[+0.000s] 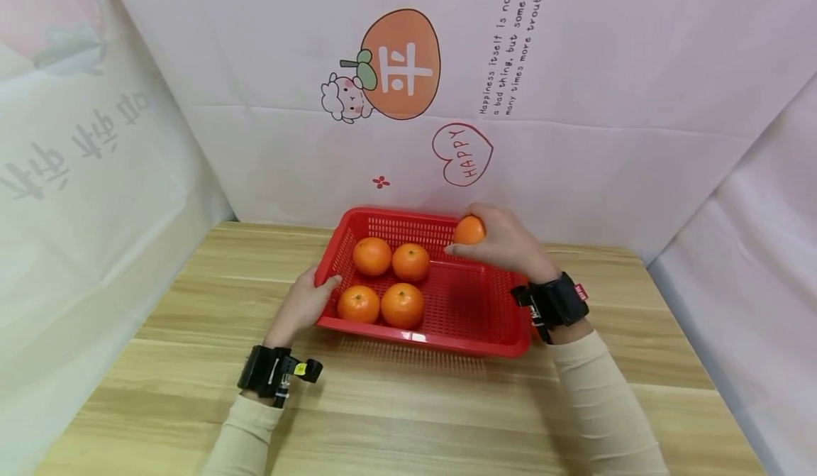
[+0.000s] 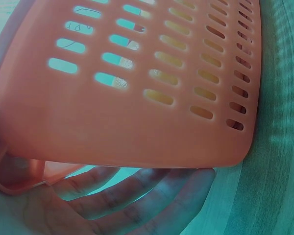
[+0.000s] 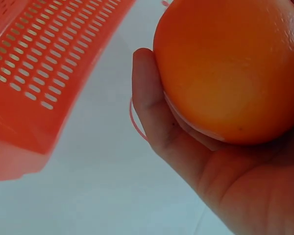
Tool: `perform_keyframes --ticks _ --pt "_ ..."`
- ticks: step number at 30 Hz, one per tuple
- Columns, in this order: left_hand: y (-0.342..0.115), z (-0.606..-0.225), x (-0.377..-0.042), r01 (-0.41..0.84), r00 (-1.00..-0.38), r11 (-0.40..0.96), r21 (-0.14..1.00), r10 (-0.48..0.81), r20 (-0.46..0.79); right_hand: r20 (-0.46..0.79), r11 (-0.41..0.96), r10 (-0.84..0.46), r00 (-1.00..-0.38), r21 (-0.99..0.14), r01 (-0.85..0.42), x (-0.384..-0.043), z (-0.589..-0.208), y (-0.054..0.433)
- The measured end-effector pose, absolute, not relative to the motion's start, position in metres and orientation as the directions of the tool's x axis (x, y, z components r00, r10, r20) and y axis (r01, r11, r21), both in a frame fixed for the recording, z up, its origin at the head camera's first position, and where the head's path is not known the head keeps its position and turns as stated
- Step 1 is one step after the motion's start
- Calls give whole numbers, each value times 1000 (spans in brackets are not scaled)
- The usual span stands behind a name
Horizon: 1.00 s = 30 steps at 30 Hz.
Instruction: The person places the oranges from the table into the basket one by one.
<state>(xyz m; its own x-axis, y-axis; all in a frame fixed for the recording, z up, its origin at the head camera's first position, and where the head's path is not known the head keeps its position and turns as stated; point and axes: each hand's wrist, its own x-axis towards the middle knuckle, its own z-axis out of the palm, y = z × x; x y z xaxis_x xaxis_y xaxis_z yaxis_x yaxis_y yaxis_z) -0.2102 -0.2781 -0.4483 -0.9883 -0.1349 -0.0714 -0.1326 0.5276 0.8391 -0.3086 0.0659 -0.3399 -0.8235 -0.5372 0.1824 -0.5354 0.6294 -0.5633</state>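
A red plastic basket [image 1: 434, 340] with slotted walls stands on the table, and several oranges [image 1: 402, 306] lie in its left half. At its left end my left hand [image 1: 305, 302] grips the rim, thumb over the edge and fingers on the outside; the left wrist view shows those fingers [image 2: 132, 200] against the wall. Over the basket's back right corner, my right hand [image 1: 507, 243] holds another orange [image 1: 470, 230] between thumb and fingers. Close up in the right wrist view, this held orange [image 3: 230, 73] rests against the palm, above the basket's rim.
Beside the basket's right end, a sliver of another orange [image 1: 535, 331] shows, mostly hidden by my right wrist. The wooden table [image 1: 383, 419] meets a white printed cloth [image 1: 287, 164] just behind the basket. More white cloth hangs at left and right.
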Motion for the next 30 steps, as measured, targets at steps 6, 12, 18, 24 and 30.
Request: perform_keyframes --ticks 6,12,18,24,30 --pt "-278 -449 -210 -128 -989 543 830 -135 -65 157 665 -558 -815 -503 -552 -317 -348 58" --pt "-278 -449 -211 -118 -990 544 831 -132 -54 104 686 -578 -809 -475 -551 -325 -361 46" --pt "-278 -449 -212 -129 -989 541 831 -133 -66 41 715 -583 -811 -448 -537 -332 -376 35" --pt "-278 -450 -213 -128 -989 542 831 -134 -64 -23 747 -579 -815 -417 -518 -335 -386 32" --pt "-279 -450 -213 -127 -989 542 831 -134 -64 -91 771 -582 -808 -377 -513 -345 -398 29"
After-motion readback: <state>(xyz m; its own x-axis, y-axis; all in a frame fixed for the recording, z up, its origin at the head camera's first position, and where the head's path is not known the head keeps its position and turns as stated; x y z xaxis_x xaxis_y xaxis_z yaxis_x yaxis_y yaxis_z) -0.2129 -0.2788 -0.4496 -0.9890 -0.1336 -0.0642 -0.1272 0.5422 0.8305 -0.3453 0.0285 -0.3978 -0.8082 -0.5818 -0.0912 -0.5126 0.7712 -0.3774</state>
